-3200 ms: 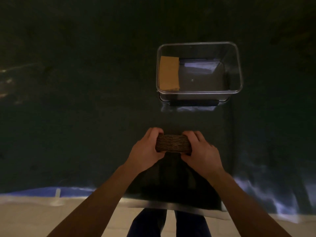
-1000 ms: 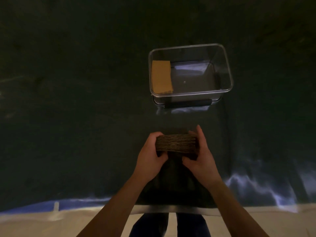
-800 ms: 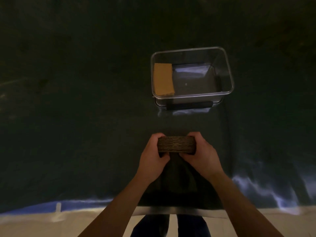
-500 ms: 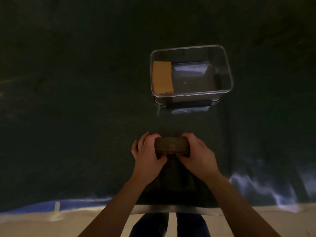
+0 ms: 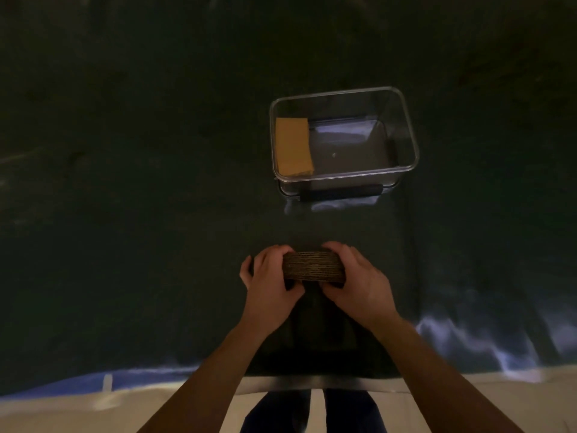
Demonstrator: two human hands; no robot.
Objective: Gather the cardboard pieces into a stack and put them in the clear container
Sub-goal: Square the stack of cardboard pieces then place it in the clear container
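Note:
A stack of brown cardboard pieces (image 5: 313,266) sits between my two hands above the dark table, its layered edge facing me. My left hand (image 5: 270,278) grips its left end and my right hand (image 5: 357,281) grips its right end, fingers curled over the top. Beyond the stack stands the clear container (image 5: 409,135), rectangular with a dark handle on its near side. Inside it, against the left wall, lies another tan cardboard stack (image 5: 293,146). The rest of the container floor is bare.
The dark table surface (image 5: 140,198) spreads wide around the hands. Its near edge (image 5: 312,382) runs below my forearms, with a pale floor and my legs under it. The scene is dim.
The stack stays between both hands near the same spot. My left fingers have curled back over the stack's left end. The view shifts slightly.

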